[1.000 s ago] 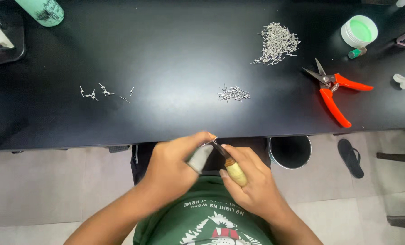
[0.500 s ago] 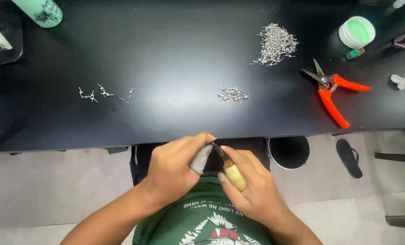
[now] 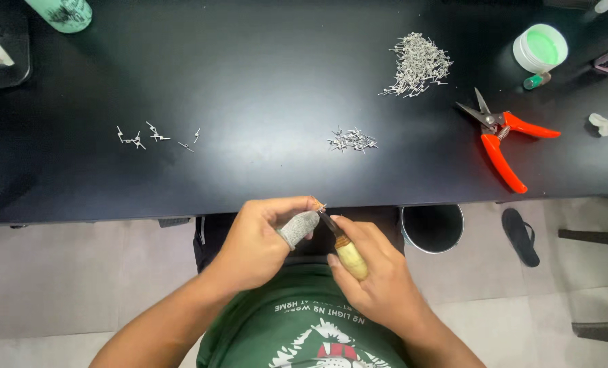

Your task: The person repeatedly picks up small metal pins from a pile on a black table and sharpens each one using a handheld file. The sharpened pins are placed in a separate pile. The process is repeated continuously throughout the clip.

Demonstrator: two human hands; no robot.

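Plainly, the right hand (image 3: 379, 279) grips a wooden-handled blade (image 3: 345, 249), its tip against a tiny metal piece (image 3: 317, 204) pinched in the left hand (image 3: 259, 242), thumb in a grey guard (image 3: 297, 228), below the black table (image 3: 249, 82) edge; a slip could nick bare fingers; a loose pinch could drop the piece toward the floor.

My left hand (image 3: 259, 242) and right hand (image 3: 379, 279) meet just below the table (image 3: 249, 82) edge, a small tool (image 3: 341, 245) between them. Pin heaps (image 3: 418, 65) lie far right; pruners (image 3: 501, 140) farther right, a bin (image 3: 432, 228) below.
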